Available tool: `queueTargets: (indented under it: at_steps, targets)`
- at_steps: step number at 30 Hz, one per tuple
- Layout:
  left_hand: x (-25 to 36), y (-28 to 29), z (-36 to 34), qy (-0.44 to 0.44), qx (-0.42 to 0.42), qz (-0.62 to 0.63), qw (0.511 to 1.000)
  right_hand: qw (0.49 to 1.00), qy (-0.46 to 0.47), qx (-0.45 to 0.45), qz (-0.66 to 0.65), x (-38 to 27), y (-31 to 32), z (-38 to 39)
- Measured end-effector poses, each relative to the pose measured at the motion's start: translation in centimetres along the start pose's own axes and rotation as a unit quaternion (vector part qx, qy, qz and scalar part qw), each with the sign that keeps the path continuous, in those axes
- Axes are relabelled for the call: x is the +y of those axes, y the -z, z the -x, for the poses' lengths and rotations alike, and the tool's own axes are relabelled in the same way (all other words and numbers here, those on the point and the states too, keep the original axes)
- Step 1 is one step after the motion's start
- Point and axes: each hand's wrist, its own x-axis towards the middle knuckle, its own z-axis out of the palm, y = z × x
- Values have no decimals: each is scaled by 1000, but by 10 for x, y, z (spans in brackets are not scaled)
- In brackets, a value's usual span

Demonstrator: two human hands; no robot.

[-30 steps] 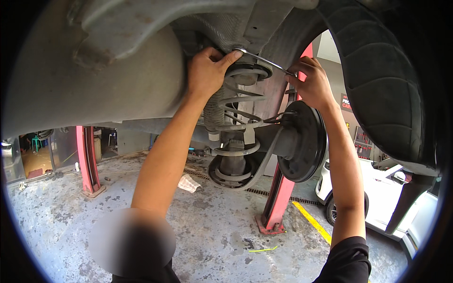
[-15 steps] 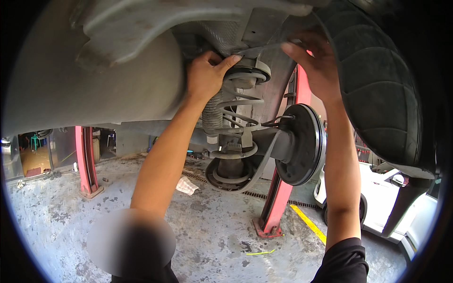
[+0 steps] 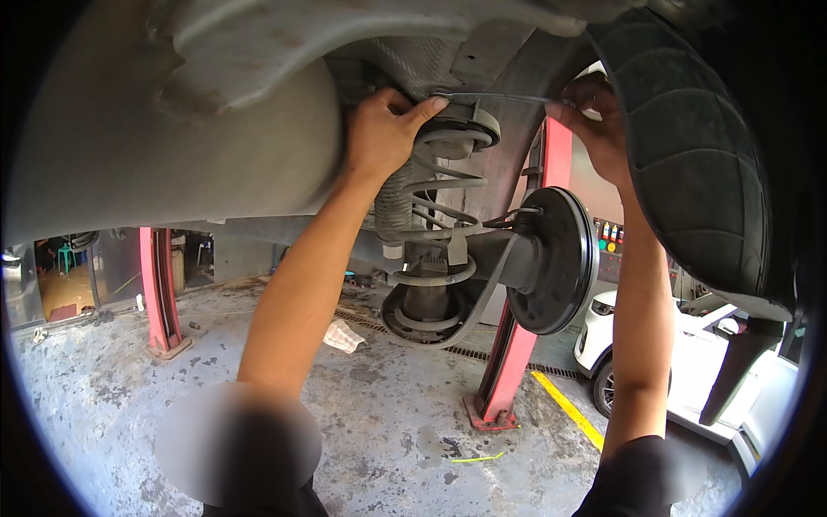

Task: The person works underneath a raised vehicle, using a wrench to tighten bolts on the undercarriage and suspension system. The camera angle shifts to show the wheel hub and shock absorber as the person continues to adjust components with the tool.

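Overhead, a slim metal bar that looks like a wrench (image 3: 500, 96) spans the gap between my two hands, nearly level. My left hand (image 3: 383, 133) is closed at its inner end, thumb pressed there just above the coil spring (image 3: 444, 183); its other fingers curl out of sight behind. The outer end is pinched in my right hand (image 3: 599, 125), beside the dark wheel-arch liner (image 3: 689, 146); shadow covers part of those fingers. Below hang a ribbed shock absorber boot (image 3: 394, 202), the lower spring seat (image 3: 422, 323) and a round black brake drum (image 3: 551, 263).
Red lift posts (image 3: 508, 370) (image 3: 159, 289) stand behind the raised car. A large grey tank-like part (image 3: 215, 155) fills the upper left. A white car (image 3: 689, 362) is parked at right. A pale cloth (image 3: 343, 336) lies on the stained floor (image 3: 362, 431).
My right hand has moved outward and slightly down, swinging the outer end of the wrench with it. My left hand stays at the inner end. The view has shifted slightly.
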Motion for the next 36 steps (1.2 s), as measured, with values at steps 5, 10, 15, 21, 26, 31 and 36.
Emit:
queueTargets:
  at_steps: [5,10,15,21,26,31,36]
  targets:
    - [1,0,-2,-13,-5,-14,1000,998,-31,52,-3,-60,-30,-27]
    - [-2,-1,-1,-12,-1,-14,1000,974,119,70,180,-19,-16,-7]
    - [1,1,-1,7,-10,7,1000,986,-16,-14,166,23,-30,30]
    - [4,0,1,6,-11,-2,1000,993,-20,-3,120,21,-30,20]
    - [-5,1,-1,-3,-5,-16,1000,987,42,124,94,-34,-26,-5]
    - [-1,1,-1,-1,-8,-5,1000,924,176,170,294,-29,-35,-4]
    - [1,4,-1,2,-21,-9,1000,973,89,57,204,-16,-19,25]
